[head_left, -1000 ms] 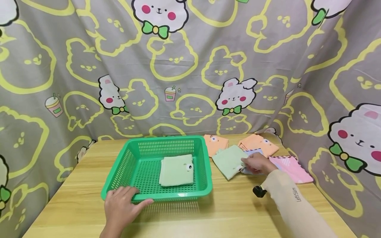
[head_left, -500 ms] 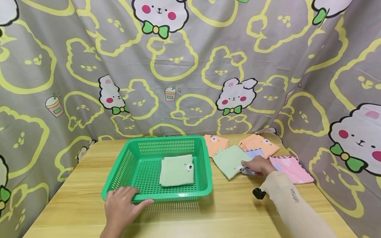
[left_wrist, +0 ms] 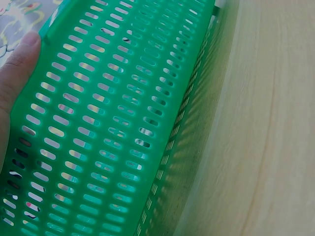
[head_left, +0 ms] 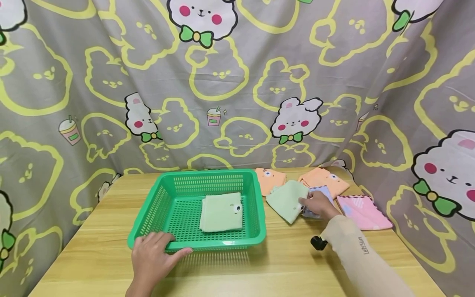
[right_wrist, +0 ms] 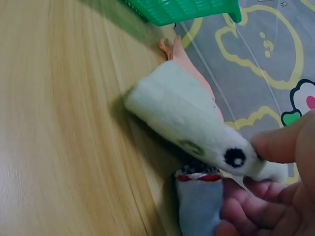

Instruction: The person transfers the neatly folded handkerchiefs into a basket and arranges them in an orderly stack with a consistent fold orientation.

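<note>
1. Head view: your left hand [head_left: 154, 255] rests on the near-left rim of the green basket [head_left: 248, 181], thumb along the front edge, fingers curled over the rim. One folded green towel [head_left: 221, 212] lies flat inside the basket. Your right hand [head_left: 317, 203] pinches the corner of a second green towel [head_left: 286, 199] on the table [head_left: 92, 255], just right of the basket. That towel lies among orange cloths [head_left: 323, 178], a blue cloth [head_left: 320, 190] and a pink cloth [head_left: 365, 211].
2. Left wrist view: your thumb [left_wrist: 17, 66] presses the basket's slotted wall [left_wrist: 113, 123]; the other fingers are out of view.
3. Right wrist view: thumb and fingers [right_wrist: 280, 145] pinch the green towel [right_wrist: 187, 115] at its eye-printed corner, lifting it off the table; the blue cloth [right_wrist: 199, 206] lies beneath.
</note>
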The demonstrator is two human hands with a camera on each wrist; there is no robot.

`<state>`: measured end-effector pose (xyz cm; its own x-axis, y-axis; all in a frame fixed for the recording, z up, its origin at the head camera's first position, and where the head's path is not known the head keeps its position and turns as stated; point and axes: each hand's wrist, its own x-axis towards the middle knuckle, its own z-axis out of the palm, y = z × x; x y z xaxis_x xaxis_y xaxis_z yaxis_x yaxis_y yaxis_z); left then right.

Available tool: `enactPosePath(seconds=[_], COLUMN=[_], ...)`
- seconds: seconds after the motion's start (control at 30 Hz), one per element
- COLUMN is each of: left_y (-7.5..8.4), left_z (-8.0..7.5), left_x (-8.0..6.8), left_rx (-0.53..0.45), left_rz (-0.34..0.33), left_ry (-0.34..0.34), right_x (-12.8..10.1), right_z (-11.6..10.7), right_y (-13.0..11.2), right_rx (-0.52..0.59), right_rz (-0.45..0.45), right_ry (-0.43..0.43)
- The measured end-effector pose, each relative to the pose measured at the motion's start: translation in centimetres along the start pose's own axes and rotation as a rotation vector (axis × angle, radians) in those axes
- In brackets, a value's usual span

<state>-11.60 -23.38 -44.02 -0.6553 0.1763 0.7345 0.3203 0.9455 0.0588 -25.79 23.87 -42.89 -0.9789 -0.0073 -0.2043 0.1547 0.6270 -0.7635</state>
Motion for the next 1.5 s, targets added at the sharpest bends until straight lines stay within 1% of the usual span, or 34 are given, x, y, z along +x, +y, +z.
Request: enactPosePath(seconds=[0.07,0.17,0.27,0.37,0.53,0.6,0.77,1.03,1.1,1.3,1.5], left_y=[0.0,0.0,0.0,-0.1,0.0,0.0,-0.1,-0.2,-0.2,-0.2,-0.2], left_z=[0.0,0.1,0.1,0.1,0.1,0.1,0.2,0.3,0.3,0.3,0.2], left_x=[0.0,0.1,0.0,0.0,0.0,-0.1,-0.2,-0.2,-0.2,-0.2,-0.2], left_rx=[0.002,0.002,-0.002,0.0,0.0,-0.006,-0.017,-0.011,-0.012,-0.013,-0.012], left_rz=[0.0,0.004,0.009,0.008,0.006,0.01,0.022,0.014,0.016,0.015,0.009], left_ry=[-0.003,0.003,0.013,0.016,0.016,0.021,0.037,0.027,0.027,0.026,0.021], right_x=[0.0,-0.1,0.0,0.1,0.3,0.4,0.7,0.8,0.7,0.7,0.5], right_z=[0.1,0.2,0.5,0.7,1.0,1.2,1.7,2.0,2.1,2.4,2.3], right_y=[-0.2,-0.5,-0.6,-0.5,-0.2,-0.1,-0.1,-0.3,-0.5,-0.5,-0.6], right_rx=[0.05,0.13,0.157,0.18,0.178,0.198,0.308,0.401,0.41,0.392,0.44], right_rz=[-0.001,0.006,0.01,0.011,0.004,-0.001,-0.007,-0.03,-0.029,-0.003,-0.011], right_ry=[-0.006,-0.039,-0.052,-0.045,-0.03,-0.034,-0.038,-0.026,-0.024,-0.014,-0.002])
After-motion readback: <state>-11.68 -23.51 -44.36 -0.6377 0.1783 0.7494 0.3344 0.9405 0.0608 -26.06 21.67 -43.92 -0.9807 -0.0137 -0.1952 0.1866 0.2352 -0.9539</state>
